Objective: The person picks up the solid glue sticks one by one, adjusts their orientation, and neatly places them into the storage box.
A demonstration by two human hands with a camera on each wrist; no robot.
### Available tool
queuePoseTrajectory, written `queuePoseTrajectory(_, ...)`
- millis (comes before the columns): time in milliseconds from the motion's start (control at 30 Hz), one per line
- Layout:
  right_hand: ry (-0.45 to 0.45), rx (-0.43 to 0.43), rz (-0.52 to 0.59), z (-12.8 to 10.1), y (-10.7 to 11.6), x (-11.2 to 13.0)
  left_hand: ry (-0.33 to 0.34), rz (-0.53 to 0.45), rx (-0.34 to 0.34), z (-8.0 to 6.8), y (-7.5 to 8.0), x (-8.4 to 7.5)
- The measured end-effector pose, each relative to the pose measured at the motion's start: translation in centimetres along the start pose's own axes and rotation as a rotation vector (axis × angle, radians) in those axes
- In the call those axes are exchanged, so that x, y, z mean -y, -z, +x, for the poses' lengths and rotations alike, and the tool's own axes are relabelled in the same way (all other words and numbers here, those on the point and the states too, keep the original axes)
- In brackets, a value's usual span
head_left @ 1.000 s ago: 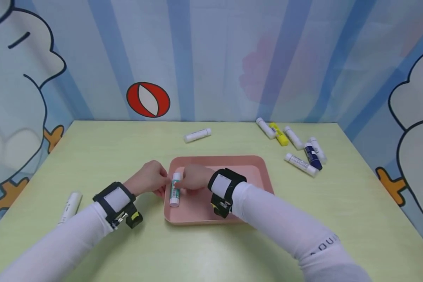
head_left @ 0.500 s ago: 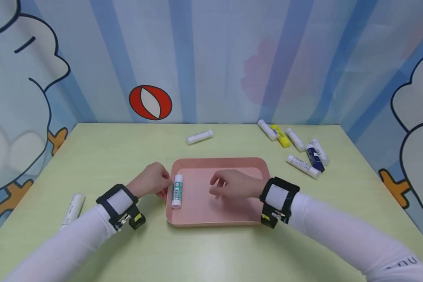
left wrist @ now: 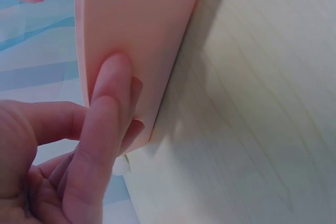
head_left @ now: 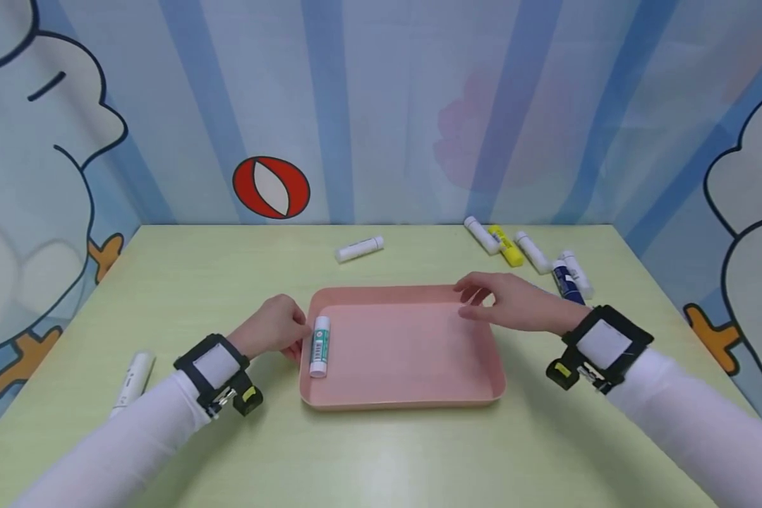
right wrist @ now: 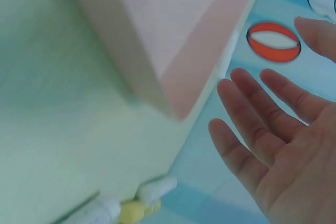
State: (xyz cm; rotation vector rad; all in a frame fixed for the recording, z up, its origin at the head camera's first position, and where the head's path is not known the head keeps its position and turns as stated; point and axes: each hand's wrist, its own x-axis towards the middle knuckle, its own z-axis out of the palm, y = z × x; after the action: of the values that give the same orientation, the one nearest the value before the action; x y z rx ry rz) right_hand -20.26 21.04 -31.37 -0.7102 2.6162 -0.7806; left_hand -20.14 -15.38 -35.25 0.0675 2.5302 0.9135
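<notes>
A pink tray (head_left: 400, 353) lies on the table, and one white glue stick (head_left: 319, 347) with a green label rests lengthwise against its left inner side. My left hand (head_left: 271, 326) holds the tray's left rim; in the left wrist view its fingers (left wrist: 111, 82) lie against the outer wall, the thumb tip hidden behind them. Over the tray's far right corner hovers my right hand (head_left: 514, 300), fingers apart and loosely bent, holding nothing. The right wrist view shows its spread fingers (right wrist: 252, 124) clear of the tray corner.
Beyond the right hand lie white glue sticks (head_left: 532, 252), a yellow one (head_left: 505, 245) and a dark blue one (head_left: 566, 281). Another white stick (head_left: 359, 249) lies behind the tray. Near the left forearm is a further white stick (head_left: 133, 381). A patterned backdrop (head_left: 394, 106) rises behind the table.
My right hand has let go of the green-labelled glue stick in the tray and moved right, to the tray's far right corner. The left hand has stayed at the left rim.
</notes>
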Motion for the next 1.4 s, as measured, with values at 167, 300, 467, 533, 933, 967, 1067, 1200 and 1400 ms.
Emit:
queuePoseTrajectory(167, -0.033, -0.109, -0.093, -1.1, 1.5, -2.5, 0.000, -0.010, -0.002, 0.1, -0.1, 0.2)
queuePoseTrajectory(300, -0.117, -0.152, -0.178, -1.6, 2.2, -5.1, -0.002, -0.017, -0.001, 0.2, -0.1, 0.3)
queuePoseTrajectory(467, -0.195, -0.185, -0.305, -2.2, 2.1, -8.5, -0.015, -0.015, 0.000, 0.1, -0.1, 0.3)
queuePoseTrajectory(533, -0.217, -0.198, -0.335, -2.4, 1.9, -9.5, -0.015, -0.011, -0.002, 0.1, -0.1, 0.3)
queuePoseTrajectory(933, -0.200, -0.242, -0.500, -1.9, 0.0, -12.0, -0.013, -0.006, -0.001, 0.0, -0.2, 0.3)
queuePoseTrajectory(967, -0.190, -0.252, -0.523, -1.9, -0.2, -11.9, -0.014, -0.004, -0.001, 0.0, -0.2, 0.3)
queuePoseTrajectory(1067, -0.168, -0.281, -0.568, -1.8, -0.6, -11.8, -0.011, -0.001, 0.001, 0.0, 0.0, 0.1)
queuePoseTrajectory(1200, -0.155, -0.311, -0.570, -1.7, -0.8, -11.9, -0.006, -0.001, 0.003, 0.0, 0.0, 0.1)
queuePoseTrajectory(1400, -0.141, -0.322, -0.557, -1.3, -1.2, -12.1, 0.001, -0.007, 0.006, 0.3, 0.1, 0.2)
